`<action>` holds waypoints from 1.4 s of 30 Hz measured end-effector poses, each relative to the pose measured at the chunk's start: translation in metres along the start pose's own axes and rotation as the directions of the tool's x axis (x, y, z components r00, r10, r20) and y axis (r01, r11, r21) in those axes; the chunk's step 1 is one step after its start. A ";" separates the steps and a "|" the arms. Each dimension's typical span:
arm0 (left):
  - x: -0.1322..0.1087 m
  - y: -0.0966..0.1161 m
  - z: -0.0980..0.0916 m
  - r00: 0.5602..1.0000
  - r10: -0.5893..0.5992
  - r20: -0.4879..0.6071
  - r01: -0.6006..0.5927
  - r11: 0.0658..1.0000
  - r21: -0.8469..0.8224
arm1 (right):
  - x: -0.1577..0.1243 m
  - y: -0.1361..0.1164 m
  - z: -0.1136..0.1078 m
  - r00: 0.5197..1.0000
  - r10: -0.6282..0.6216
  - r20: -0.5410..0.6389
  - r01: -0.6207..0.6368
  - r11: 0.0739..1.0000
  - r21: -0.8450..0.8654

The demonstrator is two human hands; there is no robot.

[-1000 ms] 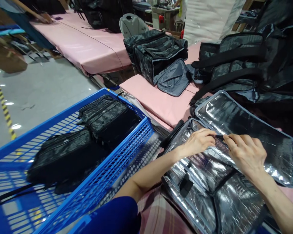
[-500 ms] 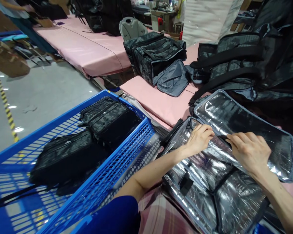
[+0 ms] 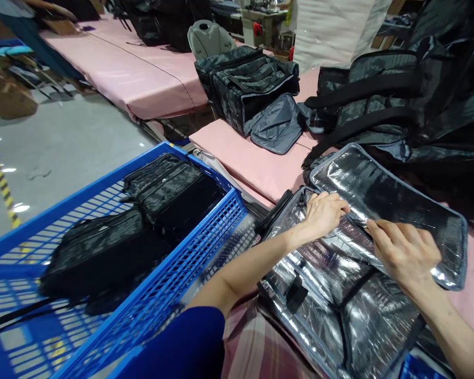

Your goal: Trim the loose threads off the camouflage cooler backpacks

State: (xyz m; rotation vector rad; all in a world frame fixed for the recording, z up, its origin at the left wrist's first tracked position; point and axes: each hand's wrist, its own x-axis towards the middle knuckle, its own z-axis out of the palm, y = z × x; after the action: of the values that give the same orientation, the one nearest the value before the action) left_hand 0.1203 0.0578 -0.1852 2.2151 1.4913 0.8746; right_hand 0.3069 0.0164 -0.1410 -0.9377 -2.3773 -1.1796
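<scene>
Below left fingers (image 3: 343,205) and right fingers (image 3: 376,232), both clamped on its edging (image 3: 357,219), foil-lined bag (image 3: 324,276)

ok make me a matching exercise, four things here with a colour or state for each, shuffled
1. crate
2. silver-lined bag
3. floor tape
4. table covering

A. pink
B. open, beneath the left hand and right hand
C. yellow and black stripes
D. blue, holding dark bags

Pairs: 1-D, 2-B, 3-C, 4-A
</scene>
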 end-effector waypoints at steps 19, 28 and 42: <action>0.005 0.001 -0.004 0.997 -0.031 0.074 0.032 0.999 -0.012 | 0.006 -0.007 -0.003 0.993 -0.090 0.071 0.094 0.994 -0.053; -0.001 0.004 -0.017 0.988 0.107 0.113 -0.120 0.986 0.113 | -0.002 -0.009 -0.005 0.995 -0.064 0.073 0.068 0.996 -0.051; 0.030 0.019 -0.030 0.916 -0.042 0.398 -0.026 0.986 0.163 | -0.006 -0.003 0.001 0.992 0.086 0.098 -0.097 0.989 0.116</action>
State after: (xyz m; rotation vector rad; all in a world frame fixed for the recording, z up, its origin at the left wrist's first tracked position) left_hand 0.1225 0.0754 -0.1427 2.3210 1.4089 0.2690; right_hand 0.3093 0.0134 -0.1460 -1.0700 -2.4184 -0.9672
